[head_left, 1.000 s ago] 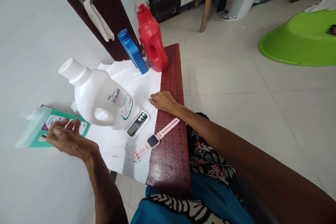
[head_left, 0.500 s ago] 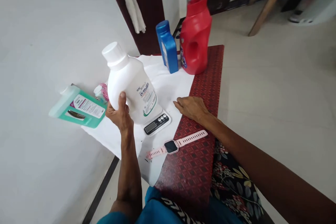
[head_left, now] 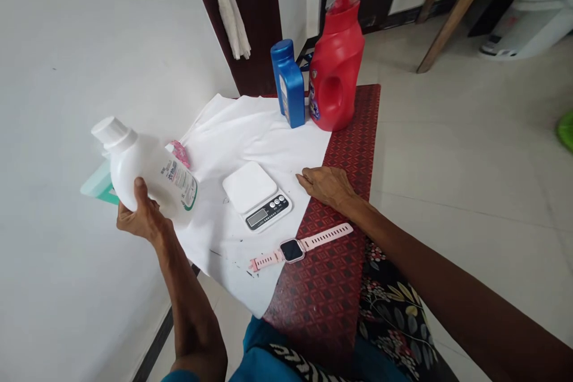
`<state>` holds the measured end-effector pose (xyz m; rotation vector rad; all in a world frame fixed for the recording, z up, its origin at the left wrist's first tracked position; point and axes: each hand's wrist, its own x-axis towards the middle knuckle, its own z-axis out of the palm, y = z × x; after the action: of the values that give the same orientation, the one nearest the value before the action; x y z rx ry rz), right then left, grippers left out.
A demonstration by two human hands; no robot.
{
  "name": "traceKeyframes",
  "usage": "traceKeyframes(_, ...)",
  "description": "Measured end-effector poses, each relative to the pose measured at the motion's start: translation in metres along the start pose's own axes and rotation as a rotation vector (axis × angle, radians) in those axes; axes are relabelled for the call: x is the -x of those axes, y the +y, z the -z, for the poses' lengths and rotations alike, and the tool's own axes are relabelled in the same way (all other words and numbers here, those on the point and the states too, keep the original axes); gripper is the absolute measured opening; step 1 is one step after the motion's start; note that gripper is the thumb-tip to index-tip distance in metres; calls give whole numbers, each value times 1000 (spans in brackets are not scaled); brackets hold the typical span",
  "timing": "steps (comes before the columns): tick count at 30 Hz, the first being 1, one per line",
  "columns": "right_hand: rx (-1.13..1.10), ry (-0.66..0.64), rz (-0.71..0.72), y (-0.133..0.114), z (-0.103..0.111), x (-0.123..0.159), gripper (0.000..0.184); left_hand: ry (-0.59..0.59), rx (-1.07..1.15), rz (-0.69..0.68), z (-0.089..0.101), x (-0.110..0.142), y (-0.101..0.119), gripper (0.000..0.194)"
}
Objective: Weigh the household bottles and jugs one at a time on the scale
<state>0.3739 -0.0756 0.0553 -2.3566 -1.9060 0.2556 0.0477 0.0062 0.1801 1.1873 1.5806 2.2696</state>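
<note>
My left hand (head_left: 145,212) grips a white detergent bottle (head_left: 150,167) by its side, thumb towards me. The bottle leans to the left at the table's left side and hides most of a green bottle (head_left: 99,184). A white kitchen scale (head_left: 250,185) lies on the white cloth with nothing on its plate. My right hand (head_left: 326,186) rests at the edge of the cloth, right of the scale. Its fingers are curled in, and nothing shows in them. Nearer to me lies a pink-strapped smartwatch (head_left: 292,250).
A blue bottle (head_left: 289,86) and a large red jug (head_left: 335,65) stand at the table's back. A pink packet (head_left: 179,154) is near the wall. The white cloth (head_left: 233,122) covers part of the red-patterned table (head_left: 313,292). A white bin (head_left: 528,18) stands on the floor.
My left hand has carried the white detergent bottle off the scale and to the left, baring the scale's plate. The right hand stays put.
</note>
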Motion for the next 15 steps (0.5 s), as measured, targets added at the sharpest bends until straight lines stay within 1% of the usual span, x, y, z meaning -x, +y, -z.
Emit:
traceKeyframes(3, 5, -1, 0, 0, 0, 0, 50, 42, -56, 51, 11, -8, -22, 47)
traceKeyframes(6, 12, -1, -2, 0, -2, 0, 50, 82, -90, 81, 13, -16, -41, 45)
traceKeyframes(8, 12, 3, -8, 1, -4, -1, 50, 99, -84, 76, 9, -21, -52, 43)
traceKeyframes(11, 3, 12, -3, 2, -6, -3, 52, 104, -71, 54, -2, -24, -64, 42)
traceKeyframes(15, -24, 11, 24, 4, -4, -4, 52, 53, -60, -7, -20, -28, -76, 45)
